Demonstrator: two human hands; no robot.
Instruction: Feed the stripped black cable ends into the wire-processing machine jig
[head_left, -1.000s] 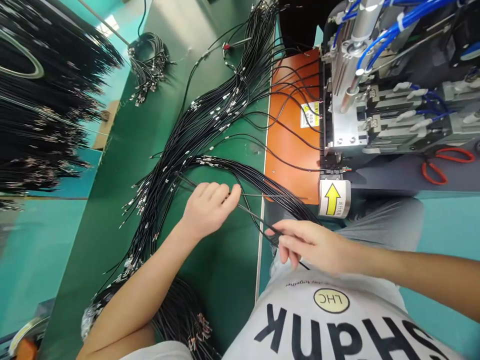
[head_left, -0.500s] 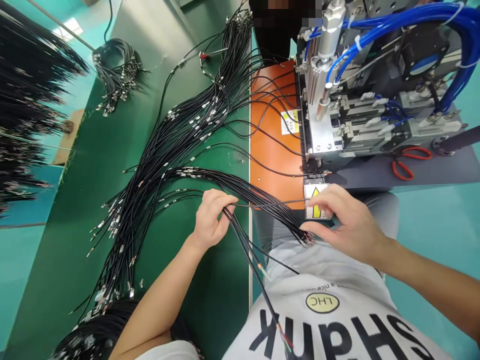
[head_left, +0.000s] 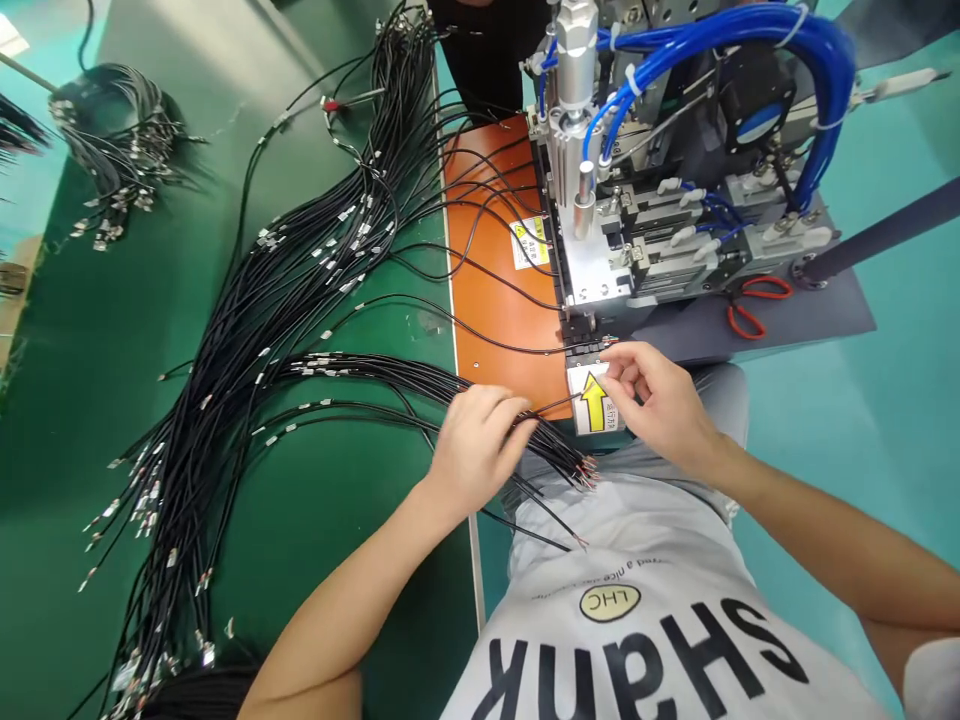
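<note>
A single black cable (head_left: pixel 553 405) runs between my two hands, just above the front corner of the orange plate. My left hand (head_left: pixel 480 440) is closed on it, palm down, over a bundle of black cables (head_left: pixel 382 368). My right hand (head_left: pixel 660 405) pinches the cable's end between thumb and fingertips, in front of the yellow arrow label (head_left: pixel 595 403). The bundle's stripped ends (head_left: pixel 586 472) with coloured wires rest by my lap. Two loose cables (head_left: pixel 544 520) emerge below my left hand toward my shirt.
The machine (head_left: pixel 600 250) with blue hoses stands at the right, cables laid across its orange plate (head_left: pixel 499 300) into its edge. Red-handled scissors (head_left: pixel 750 305) lie beyond. A large cable heap (head_left: pixel 202 370) and a coiled bunch (head_left: pixel 120 150) cover parts of the green table (head_left: pixel 337 520).
My left hand has moved toward my right hand along the cable. My right fingers have closed into a pinch near the machine's edge. The long cables over my shirt have dropped away; the view has shifted.
</note>
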